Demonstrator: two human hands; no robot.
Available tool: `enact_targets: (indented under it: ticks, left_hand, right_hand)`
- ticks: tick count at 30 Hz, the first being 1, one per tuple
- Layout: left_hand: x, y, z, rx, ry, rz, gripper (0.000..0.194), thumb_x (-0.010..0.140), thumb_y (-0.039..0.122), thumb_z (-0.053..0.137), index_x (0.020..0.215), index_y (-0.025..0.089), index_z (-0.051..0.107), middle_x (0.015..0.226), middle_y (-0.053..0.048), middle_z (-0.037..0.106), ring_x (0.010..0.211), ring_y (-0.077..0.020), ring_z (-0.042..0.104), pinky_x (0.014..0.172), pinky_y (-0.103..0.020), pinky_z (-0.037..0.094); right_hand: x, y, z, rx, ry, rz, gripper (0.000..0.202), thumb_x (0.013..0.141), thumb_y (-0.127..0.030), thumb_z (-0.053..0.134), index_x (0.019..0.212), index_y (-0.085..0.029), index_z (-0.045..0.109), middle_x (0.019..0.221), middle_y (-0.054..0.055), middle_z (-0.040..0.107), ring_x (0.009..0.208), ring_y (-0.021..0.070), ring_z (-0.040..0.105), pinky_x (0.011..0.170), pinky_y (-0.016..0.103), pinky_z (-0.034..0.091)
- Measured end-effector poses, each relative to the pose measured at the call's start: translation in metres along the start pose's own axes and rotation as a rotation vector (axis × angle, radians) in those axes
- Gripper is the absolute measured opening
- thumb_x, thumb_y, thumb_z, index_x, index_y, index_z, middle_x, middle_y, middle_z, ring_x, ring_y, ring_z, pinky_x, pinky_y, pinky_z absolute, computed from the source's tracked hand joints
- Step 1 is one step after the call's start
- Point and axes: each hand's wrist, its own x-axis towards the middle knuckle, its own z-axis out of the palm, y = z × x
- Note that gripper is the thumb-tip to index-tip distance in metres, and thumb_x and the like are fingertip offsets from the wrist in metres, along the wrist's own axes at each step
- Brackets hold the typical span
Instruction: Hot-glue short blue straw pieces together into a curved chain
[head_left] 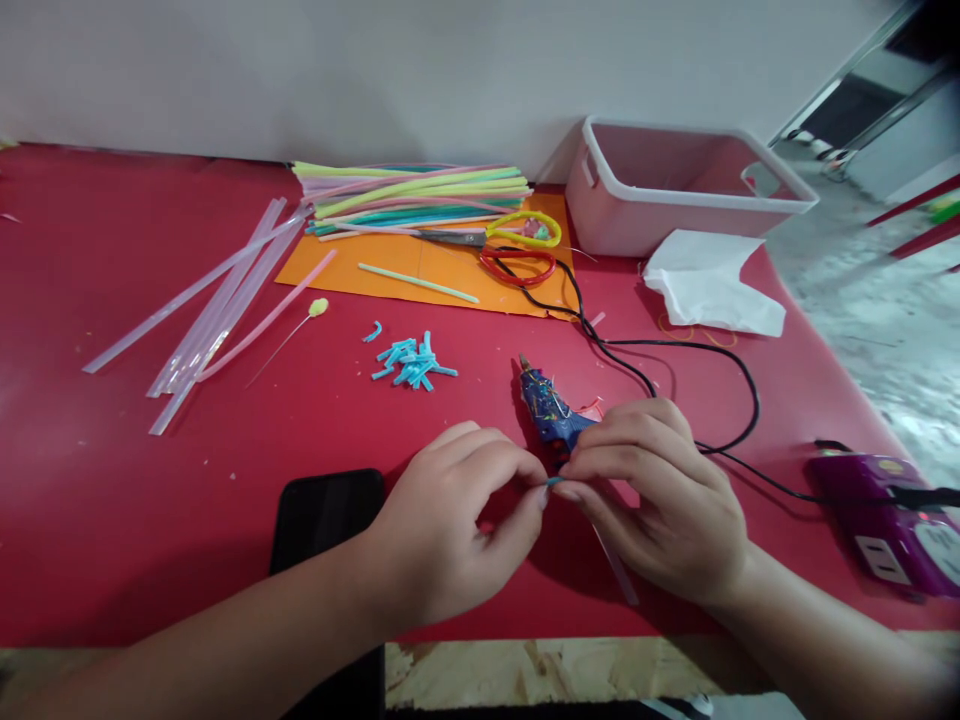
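Between the fingertips of my left hand (465, 510) and my right hand (660, 490) is a short blue pipe cleaner piece (553, 481), pinched from both ends. Just beyond my right hand lies a blue glue gun (551, 408), its nozzle pointing away from me. A clear glue stick (616, 570) shows beneath my right hand. Farther off, to the left of the glue gun, sits a small pile of cut blue pipe cleaner pieces (412, 362), with one curled piece (373, 331) beside it.
Scissors (517, 240), a bundle of coloured pipe cleaners (420, 195) and orange paper (315, 262) lie at the back. Glue sticks (217, 300) lie left. A pink bin (675, 190), white cloth (712, 280), black cord (754, 400), purple power socket (877, 520) stand right; a phone (326, 515) is near my left arm.
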Motion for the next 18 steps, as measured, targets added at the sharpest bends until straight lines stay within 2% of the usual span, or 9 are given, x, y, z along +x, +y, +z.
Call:
enact_targets:
  ticks: [7, 14, 18]
  left_hand:
    - [-0.0025, -0.0002, 0.0001, -0.01, 0.049, -0.048, 0.01, 0.089, 0.012, 0.063, 0.081, 0.017, 0.065, 0.07, -0.001, 0.068, 0.066, -0.0142, 0.057, 0.064, -0.029, 0.045]
    - [-0.0016, 0.0008, 0.0025, -0.077, 0.073, -0.085, 0.012, 0.086, 0.01, 0.064, 0.076, 0.017, 0.063, 0.069, 0.0, 0.068, 0.066, -0.0132, 0.058, 0.064, -0.028, 0.046]
    - [0.0008, 0.0023, 0.0013, -0.107, 0.054, -0.112, 0.014, 0.084, 0.009, 0.063, 0.072, 0.017, 0.062, 0.066, 0.001, 0.066, 0.062, -0.0121, 0.056, 0.06, -0.027, 0.044]
  right_hand:
    - [0.0027, -0.0003, -0.0019, -0.119, 0.029, -0.058, 0.008, 0.089, -0.016, 0.073, 0.092, -0.023, 0.073, 0.079, 0.001, 0.075, 0.074, 0.0172, 0.066, 0.073, 0.036, 0.053]
    - [0.0023, -0.0013, -0.0031, -0.137, 0.034, -0.061, 0.011, 0.086, -0.016, 0.078, 0.093, -0.023, 0.074, 0.079, 0.002, 0.075, 0.076, 0.0179, 0.065, 0.073, 0.035, 0.053]
    - [0.0003, -0.0052, -0.001, -0.129, 0.06, -0.049, 0.011, 0.086, -0.015, 0.077, 0.086, -0.022, 0.07, 0.077, 0.001, 0.073, 0.077, 0.0179, 0.064, 0.073, 0.035, 0.051]
